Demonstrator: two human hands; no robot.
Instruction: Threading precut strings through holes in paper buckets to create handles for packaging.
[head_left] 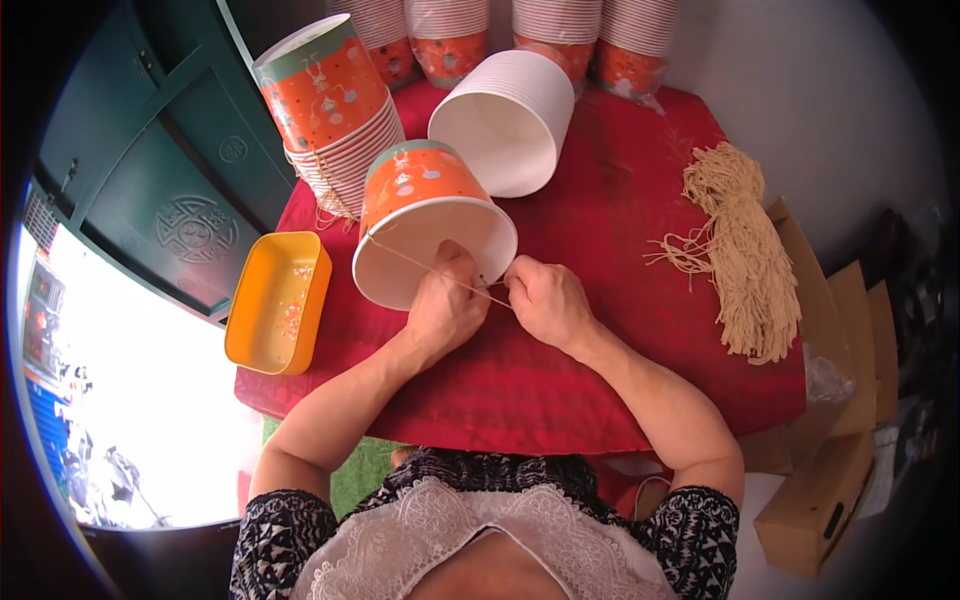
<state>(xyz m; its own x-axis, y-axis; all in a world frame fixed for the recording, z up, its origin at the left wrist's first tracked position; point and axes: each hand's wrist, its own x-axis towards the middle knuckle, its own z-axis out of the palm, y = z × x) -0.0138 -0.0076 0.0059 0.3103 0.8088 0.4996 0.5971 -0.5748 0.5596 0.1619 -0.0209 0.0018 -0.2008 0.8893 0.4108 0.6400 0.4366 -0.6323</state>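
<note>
An orange and green paper bucket (425, 185) with white figures is tilted so that its white mouth faces me. Over the lower part of its rim lies my left hand (447, 300), fingers curled into the mouth and closed on the bucket's edge; the fingertips are partly hidden. Just right of the rim, my right hand (548, 300) is closed, pinching a thin beige cord (410, 260). That cord runs from the left side of the rim across the mouth and over my left hand to the right hand's fingers.
Behind stand a nested bucket stack (330, 100) with cords hanging, and a white stack (505, 120) on its side. Plastic-wrapped stacks (450, 55) line the back. A yellow tub (240, 325) with small bits sits left, a beige cord bundle (750, 260) right, on the red tablecloth (620, 400).
</note>
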